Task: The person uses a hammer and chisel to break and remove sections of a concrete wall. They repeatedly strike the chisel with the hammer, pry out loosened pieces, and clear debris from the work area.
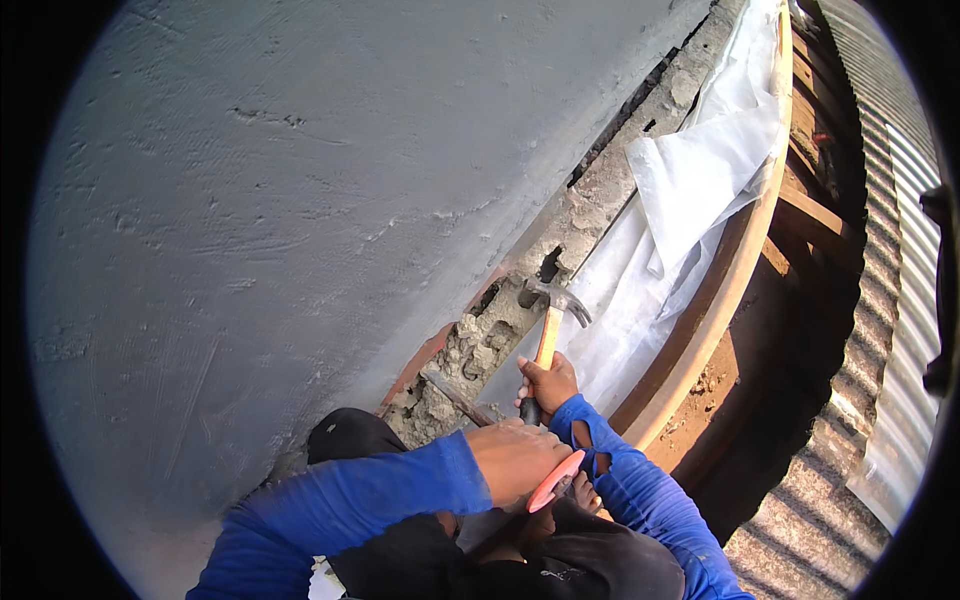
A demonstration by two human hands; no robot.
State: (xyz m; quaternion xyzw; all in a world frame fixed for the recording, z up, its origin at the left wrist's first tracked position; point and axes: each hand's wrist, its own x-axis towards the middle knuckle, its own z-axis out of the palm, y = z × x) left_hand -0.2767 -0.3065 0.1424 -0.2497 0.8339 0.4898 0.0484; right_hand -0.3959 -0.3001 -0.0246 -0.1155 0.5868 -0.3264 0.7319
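Observation:
My right hand (pixel 548 384) is closed round the handle of a claw hammer (pixel 550 335), which has a pale wooden shaft, a dark grip and a grey steel head pointing away from me. Nearer to me, my left hand (pixel 515 460) wraps a cold chisel (pixel 455 397); its dark steel blade reaches forward and left onto broken masonry (pixel 470 355). At the chisel's near end a pinkish-red hand guard (pixel 556 482) shows beside my left hand. The hammer head hangs over the edge of the crumbled strip, apart from the chisel.
A smooth grey plastered wall (pixel 250 220) rises on the left. White plastic sheeting (pixel 690 180) lies along the ledge, beside a curved wooden board (pixel 745 250). Beyond it are roof timbers (pixel 810 210), a dark gap and corrugated roofing sheets (pixel 880 330). My knees are close below.

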